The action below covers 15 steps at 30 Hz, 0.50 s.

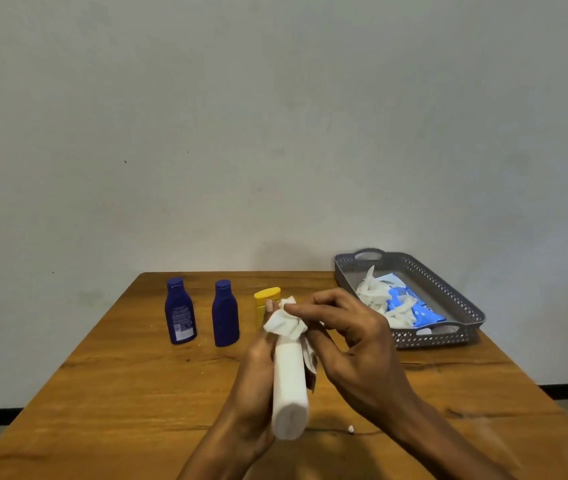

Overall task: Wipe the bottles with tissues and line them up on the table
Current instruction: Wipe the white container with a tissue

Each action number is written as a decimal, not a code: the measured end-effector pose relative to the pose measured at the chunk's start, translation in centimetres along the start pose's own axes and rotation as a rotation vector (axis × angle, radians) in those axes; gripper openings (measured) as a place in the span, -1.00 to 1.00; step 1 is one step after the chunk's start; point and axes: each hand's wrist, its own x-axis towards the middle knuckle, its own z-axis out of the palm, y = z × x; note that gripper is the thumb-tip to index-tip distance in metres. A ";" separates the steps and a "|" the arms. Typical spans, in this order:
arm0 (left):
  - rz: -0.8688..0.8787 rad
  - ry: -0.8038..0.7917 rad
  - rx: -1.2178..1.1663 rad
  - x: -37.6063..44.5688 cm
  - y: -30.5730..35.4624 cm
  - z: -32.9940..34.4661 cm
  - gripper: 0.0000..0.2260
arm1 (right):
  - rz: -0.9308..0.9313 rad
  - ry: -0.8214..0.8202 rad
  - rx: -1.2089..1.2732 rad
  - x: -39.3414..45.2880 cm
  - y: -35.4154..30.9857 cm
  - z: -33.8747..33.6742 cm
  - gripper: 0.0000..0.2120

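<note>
White bottle (290,386) clamped in left hand (258,368), long axis toward twelve o'clock; right hand (348,337) pinching tissue (284,322) over far end.

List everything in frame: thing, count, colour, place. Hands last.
blue bottles: 2, dark blue, upright side by side on the table's far left.
yellow bottle: 1, yellow, upright behind the hands, right of the blue pair, partly hidden.
white bottle: 1, white, held above the table, centre.
tissue: 1, white, bunched over the white bottle's far end.
tray: 1, grey perforated, far right of the table.
wipes pack: 1, blue, in the tray among loose white tissues.
scrap: 1, white, on the table near centre.
table: 1, brown wood.
left hand: grips the white bottle.
right hand: fingers on the tissue.
</note>
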 end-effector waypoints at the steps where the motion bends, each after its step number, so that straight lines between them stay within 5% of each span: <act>1: 0.034 -0.017 0.024 -0.1 -0.1 0.1 -0.66 | 0.000 0.006 -0.011 0.1 -0.1 0.1 -0.69; 6: 0.061 0.054 -0.065 0.2 0.5 -0.6 -0.52 | -0.062 0.010 0.047 -1.7 -1.4 0.7 -0.67; 10: 0.048 0.102 -0.072 0.1 0.7 -2.0 -0.60 | -0.127 -0.014 0.098 -2.9 -2.7 0.8 -0.67; 15: 0.114 -0.033 0.059 -0.3 0.7 -0.6 -0.63 | -0.178 0.077 -0.032 -0.4 -1.5 0.5 -0.68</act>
